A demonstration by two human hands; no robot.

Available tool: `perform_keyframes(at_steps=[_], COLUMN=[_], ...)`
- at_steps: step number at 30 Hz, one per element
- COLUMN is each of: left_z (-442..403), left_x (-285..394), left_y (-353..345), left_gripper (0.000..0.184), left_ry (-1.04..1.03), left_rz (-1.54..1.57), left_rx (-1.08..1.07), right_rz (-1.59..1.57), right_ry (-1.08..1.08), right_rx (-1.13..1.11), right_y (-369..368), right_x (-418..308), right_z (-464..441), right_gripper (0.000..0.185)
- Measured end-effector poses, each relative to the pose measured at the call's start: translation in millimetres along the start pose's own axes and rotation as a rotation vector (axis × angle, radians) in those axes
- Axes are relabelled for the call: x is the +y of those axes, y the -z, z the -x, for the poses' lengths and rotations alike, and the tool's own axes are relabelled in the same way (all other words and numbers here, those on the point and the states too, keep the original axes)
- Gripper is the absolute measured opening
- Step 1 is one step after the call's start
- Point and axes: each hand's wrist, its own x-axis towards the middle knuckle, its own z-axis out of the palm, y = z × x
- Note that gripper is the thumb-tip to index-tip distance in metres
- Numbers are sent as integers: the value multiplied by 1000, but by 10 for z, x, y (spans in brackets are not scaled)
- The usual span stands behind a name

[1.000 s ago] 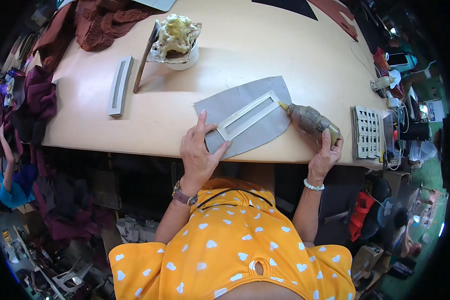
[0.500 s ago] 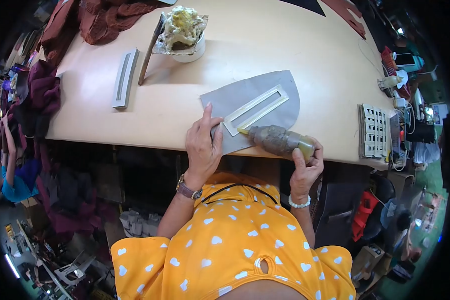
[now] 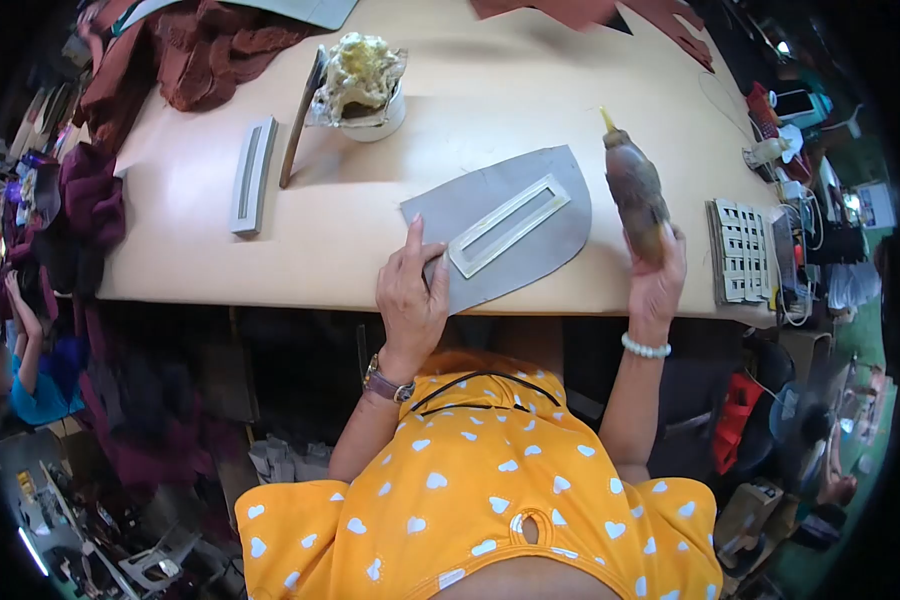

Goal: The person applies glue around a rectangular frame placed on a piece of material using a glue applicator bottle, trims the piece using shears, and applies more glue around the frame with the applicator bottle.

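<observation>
A grey piece [image 3: 525, 262] of leather-like material with one rounded end lies near the table's front edge. On it rests a pale rectangular frame [image 3: 510, 226] with a long slot. My left hand [image 3: 410, 300] lies at the left end of the piece, index finger stretched out, thumb and another finger near the frame's corner. My right hand [image 3: 658, 275] grips the base of a brown-stained glue bottle [image 3: 635, 190], held up to the right of the piece. Its yellow nozzle [image 3: 607, 120] points up and away from me, apart from the frame.
A similar slotted strip [image 3: 254, 175] sits at the left, beside a dark stick [image 3: 303, 120]. Behind it stands a white tub [image 3: 382, 120] with a crusted yellowish lump on top. Stacked slotted pieces [image 3: 742, 250] lie at the right edge. Reddish-brown material [image 3: 210, 55] is heaped back left.
My right hand has lifted the glue bottle off the frame's lower edge, moving it right and away from me and turning the nozzle upward. My left hand stays on the grey piece.
</observation>
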Motion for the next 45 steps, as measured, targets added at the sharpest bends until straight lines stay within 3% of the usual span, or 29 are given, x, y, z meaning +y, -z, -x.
perform_keyframes(at_steps=[4,7,10,13,16,25,28,32,35,37,40,45], left_z=[-18,-7,-14,-8,-12,-12,10,5,22,22,27,22], left_x=[38,41,15,26,66,53,37,72,86,92,82,116], left_y=[16,-7,-19,-7,3,-3,3,-5,-7,-9,-17,-36], left_gripper=[59,62,64,65,65,64,63,58,57,57,56,55], left_ry=[-39,10,-9,-6,4,32,32,15,43,40,22,44], left_rz=[-52,-7,-22,-29,-40,-20,-50,-46,-30,-28,-48,-62], left_rx=[20,17,14,-1,-4,-12,-26,-20,-36,-33,-30,-26], right_rz=[788,1504,1263,1370,1549,1280,1351,1070,854,823,776,443], right_ry=[193,1053,849,538,462,571,538,309,42,103,-6,38], right_rx=[74,41,-297,-357,-365,-359,-364,-418,-330,-290,-9,247], right_y=[46,-334,-583,-729,-780,-862,-812,-609,-210,135,659,1397], right_x=[209,-13,92,307,341,65,30,-177,-542,-878,-1350,-1527], right_z=[-317,-131,49,37,-22,80,-21,-157,-388,-670,-1091,-1171], right_gripper=[21,19,21,22,24,12,13,13,13,16,13,11])
